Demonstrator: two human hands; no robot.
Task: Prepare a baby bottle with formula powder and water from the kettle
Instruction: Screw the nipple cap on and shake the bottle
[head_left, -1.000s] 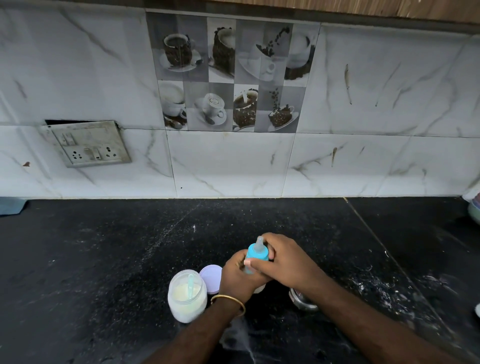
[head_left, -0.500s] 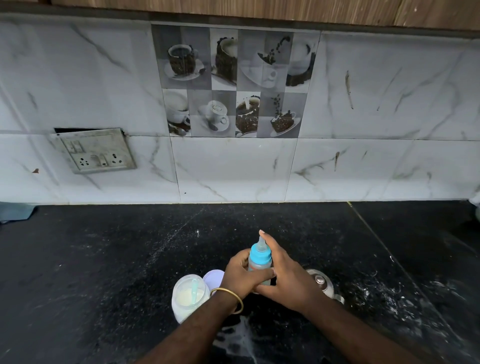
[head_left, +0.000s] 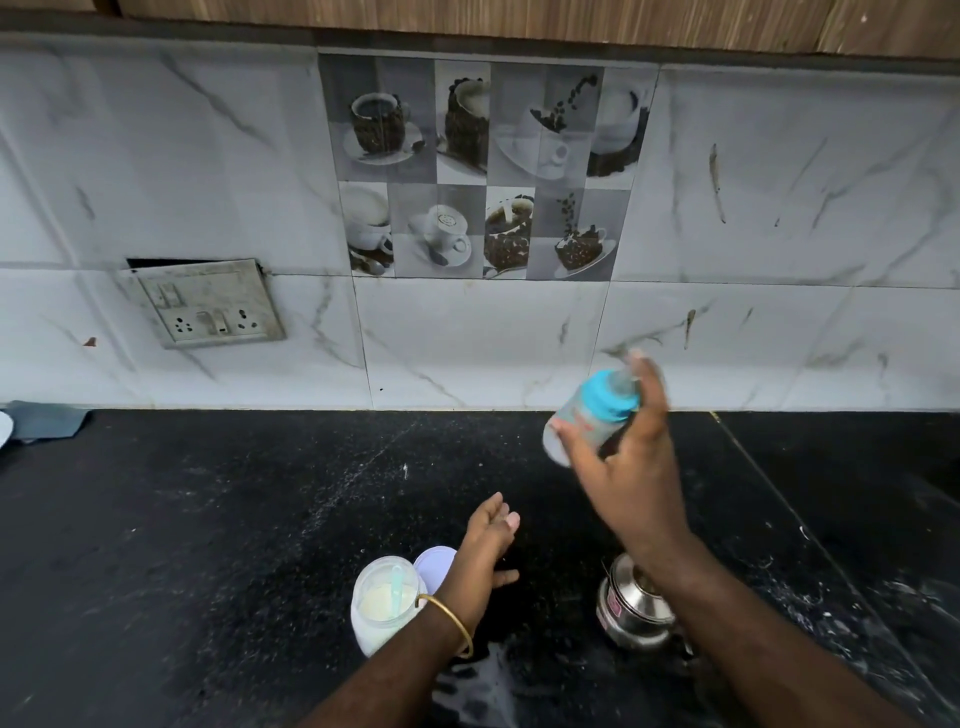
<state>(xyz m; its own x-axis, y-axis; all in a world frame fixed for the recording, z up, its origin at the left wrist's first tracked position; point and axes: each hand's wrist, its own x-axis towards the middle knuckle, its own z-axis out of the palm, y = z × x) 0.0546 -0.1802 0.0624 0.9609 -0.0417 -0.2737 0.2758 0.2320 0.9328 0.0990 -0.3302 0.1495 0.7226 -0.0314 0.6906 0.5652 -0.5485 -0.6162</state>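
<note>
Head view: open jar (head_left: 385, 603) holds powder, scoop (head_left: 397, 584).

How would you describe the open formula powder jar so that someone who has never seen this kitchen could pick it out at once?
Start at the black countertop below the marble wall tiles and look to its near edge. There, just left of the left hand, stands the formula powder jar. It is translucent white, lidless, with pale powder and a light blue scoop inside, unlike the shiny steel kettle to the right.
</note>
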